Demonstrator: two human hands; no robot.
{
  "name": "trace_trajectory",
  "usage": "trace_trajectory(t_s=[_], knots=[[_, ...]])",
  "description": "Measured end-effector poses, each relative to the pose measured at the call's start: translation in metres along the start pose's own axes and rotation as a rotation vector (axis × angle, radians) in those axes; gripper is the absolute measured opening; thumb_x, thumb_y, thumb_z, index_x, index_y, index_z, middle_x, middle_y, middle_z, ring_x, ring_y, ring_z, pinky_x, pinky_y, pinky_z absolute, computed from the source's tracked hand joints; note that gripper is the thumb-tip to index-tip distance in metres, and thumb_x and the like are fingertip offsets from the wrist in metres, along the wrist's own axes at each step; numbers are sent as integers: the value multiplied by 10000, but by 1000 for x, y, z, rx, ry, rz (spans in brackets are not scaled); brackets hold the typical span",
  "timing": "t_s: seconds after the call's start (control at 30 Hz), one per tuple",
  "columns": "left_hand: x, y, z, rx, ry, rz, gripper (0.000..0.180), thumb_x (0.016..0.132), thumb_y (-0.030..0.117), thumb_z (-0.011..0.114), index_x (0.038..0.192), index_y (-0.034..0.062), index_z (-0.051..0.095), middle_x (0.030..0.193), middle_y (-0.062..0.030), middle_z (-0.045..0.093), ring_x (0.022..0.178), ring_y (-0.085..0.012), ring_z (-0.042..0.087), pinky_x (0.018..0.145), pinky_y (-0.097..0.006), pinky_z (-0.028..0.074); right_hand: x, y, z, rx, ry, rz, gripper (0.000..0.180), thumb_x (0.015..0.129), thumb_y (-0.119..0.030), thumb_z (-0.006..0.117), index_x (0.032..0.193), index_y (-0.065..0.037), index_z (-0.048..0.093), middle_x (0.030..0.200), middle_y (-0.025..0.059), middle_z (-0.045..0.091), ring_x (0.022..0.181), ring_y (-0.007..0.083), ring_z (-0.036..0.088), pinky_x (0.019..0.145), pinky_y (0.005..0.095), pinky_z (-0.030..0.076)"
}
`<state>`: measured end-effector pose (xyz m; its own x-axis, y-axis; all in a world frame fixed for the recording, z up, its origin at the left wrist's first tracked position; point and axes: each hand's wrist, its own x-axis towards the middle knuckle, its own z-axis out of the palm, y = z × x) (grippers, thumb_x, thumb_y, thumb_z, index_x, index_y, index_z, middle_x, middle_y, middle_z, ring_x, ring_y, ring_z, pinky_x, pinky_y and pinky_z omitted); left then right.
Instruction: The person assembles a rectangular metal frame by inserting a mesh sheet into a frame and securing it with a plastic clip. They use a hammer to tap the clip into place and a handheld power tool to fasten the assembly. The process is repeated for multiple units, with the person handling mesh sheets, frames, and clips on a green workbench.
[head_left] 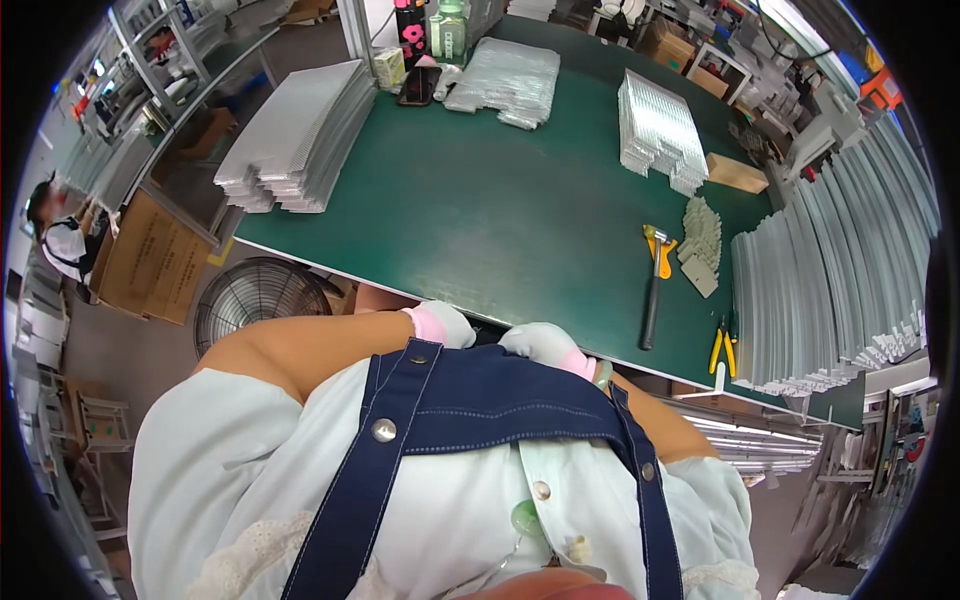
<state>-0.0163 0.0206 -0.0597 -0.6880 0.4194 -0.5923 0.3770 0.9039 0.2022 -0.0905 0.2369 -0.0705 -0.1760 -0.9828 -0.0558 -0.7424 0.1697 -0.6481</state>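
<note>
My left hand [447, 325], in a white glove with a pink cuff, rests close against my body at the near edge of the green table [480, 220]. Beside it, a little to the right, is my right hand [543, 345] in a matching glove. A small dark gap separates the two. The fingers of both bend down out of sight behind the navy apron bib [500, 395], so whether they hold anything is hidden. Nearest to my right hand among the tools is a hammer [654, 290] with a dark handle, lying by an orange-yellow tool [661, 255].
Stacked silvery panels [300, 130] stand far left, with more stacks [510, 80] [660, 125] behind. Yellow-handled pliers [722, 350], grey-green plates [703, 240], a wooden block [737, 173] and long white strips [830, 270] lie right. A floor fan [260, 305] stands left, below table height.
</note>
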Motion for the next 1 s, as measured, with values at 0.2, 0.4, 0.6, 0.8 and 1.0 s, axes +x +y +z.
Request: trace_trajectory(t_s=[0.2,0.4,0.6,0.8,1.0], knots=[[-7,-12,10,-84,172,-38,287,891,271,573,1102,156,730,1074,-132,720,925,-334,710,788,-448,556,-25,-46,-10,127,530,71,276,779,-10,659,1037,-83,724,919,131,703,865,311,681,779,374,545],[1,-19,39,-418,197,-59,310,860,310,618,1088,135,733,1047,-118,731,985,-318,696,852,-400,525,-32,-59,8,201,612,21,247,812,-2,677,1042,-84,719,903,110,707,872,281,697,766,361,545],[-12,-55,105,-654,230,125,375,866,318,627,1160,103,715,1046,-128,734,1030,-331,685,893,-418,509,-41,-42,19,704,216,539,464,905,-40,681,1346,27,552,1230,139,662,1108,195,644,994,308,488],[-57,-51,92,-579,418,23,203,843,187,655,998,58,679,971,-138,671,933,-350,641,809,-426,514,-40,-57,30,671,144,865,410,931,-24,651,1333,3,574,1203,105,670,1065,155,638,968,283,489],[-69,-78,128,-956,484,562,309,937,118,616,1235,45,658,1275,-145,634,1180,-287,603,1005,-370,485,-11,-68,37,843,128,925,333,1030,-167,554,1294,34,589,1163,117,688,1036,150,644,944,281,494]])
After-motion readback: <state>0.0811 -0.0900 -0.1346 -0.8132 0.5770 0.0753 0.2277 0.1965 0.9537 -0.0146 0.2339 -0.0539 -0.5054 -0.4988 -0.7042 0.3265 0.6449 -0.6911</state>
